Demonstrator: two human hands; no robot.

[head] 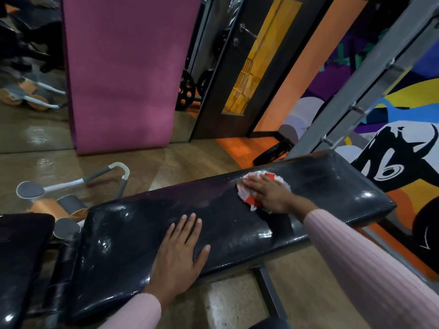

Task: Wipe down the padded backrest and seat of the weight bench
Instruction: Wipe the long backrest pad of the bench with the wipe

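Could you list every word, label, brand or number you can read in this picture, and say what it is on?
None can be read.
The wall mural shows white curls on a black shape, possibly letters; not legible.
The yellow panel in the door has dark marks, too blurred to read.
The black bench pad and the white and red cloth bear no print.
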